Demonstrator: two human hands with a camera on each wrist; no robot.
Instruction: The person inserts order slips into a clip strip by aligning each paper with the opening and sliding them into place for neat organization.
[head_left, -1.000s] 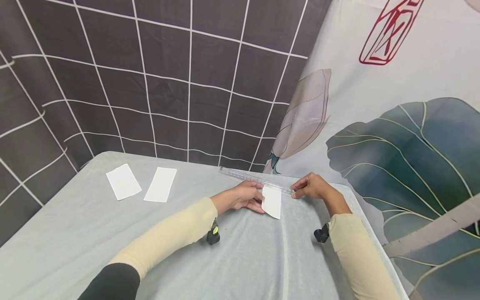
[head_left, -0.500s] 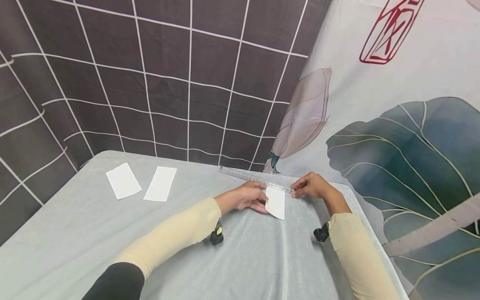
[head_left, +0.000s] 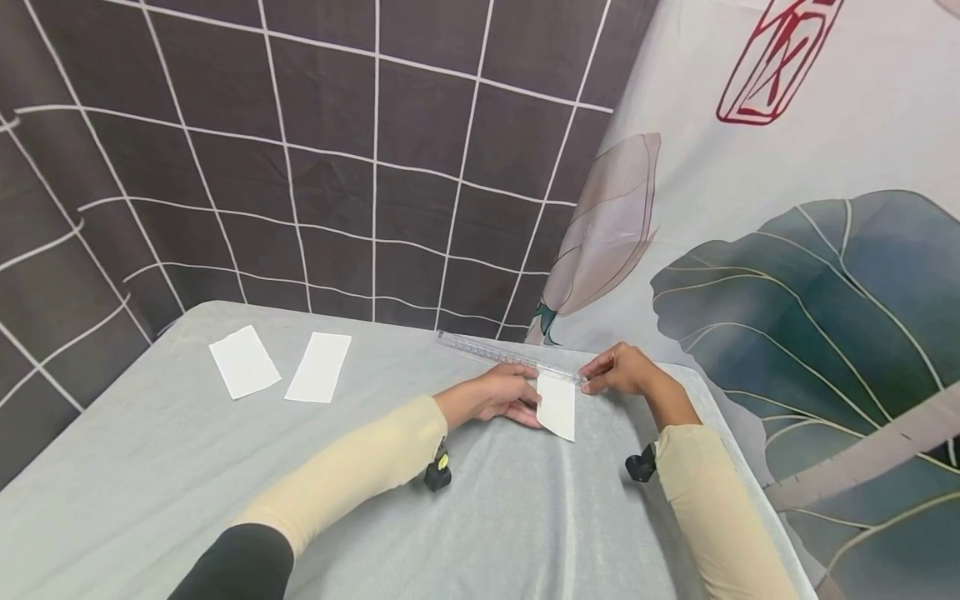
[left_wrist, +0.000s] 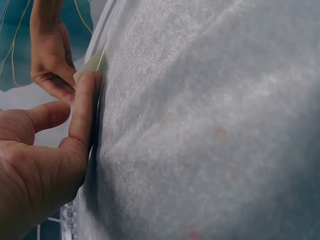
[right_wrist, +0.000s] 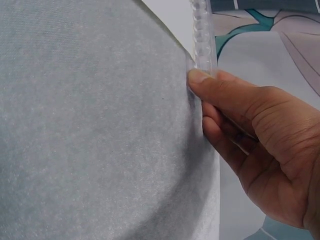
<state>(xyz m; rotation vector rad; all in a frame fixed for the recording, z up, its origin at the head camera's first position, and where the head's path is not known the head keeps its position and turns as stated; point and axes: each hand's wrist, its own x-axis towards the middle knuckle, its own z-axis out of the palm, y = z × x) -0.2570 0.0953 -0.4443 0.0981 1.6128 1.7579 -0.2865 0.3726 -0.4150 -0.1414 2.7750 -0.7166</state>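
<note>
A small white paper [head_left: 557, 407] lies at the right of the grey cloth, its far edge at a clear, ruler-like plastic strip [head_left: 495, 351]. My left hand [head_left: 497, 392] rests at the paper's left edge, fingers reaching toward it. In the left wrist view one straight digit of that hand [left_wrist: 47, 155] lies along the cloth against the paper [left_wrist: 93, 64], with a gap to the digit above it. My right hand [head_left: 621, 372] pinches the strip's right end between thumb and fingers. In the right wrist view the ridged strip [right_wrist: 202, 40] runs beside the paper [right_wrist: 175, 20].
Two more white papers, one tilted [head_left: 244, 363] and one straighter [head_left: 318, 367], lie on the left of the cloth-covered surface [head_left: 390, 533]. A dark gridded curtain [head_left: 322, 192] hangs behind. On the right a leaf-printed curtain [head_left: 787, 292] borders the surface.
My left hand and the paper have slid slightly to the right along the strip. The right hand and the strip have stayed in place.
</note>
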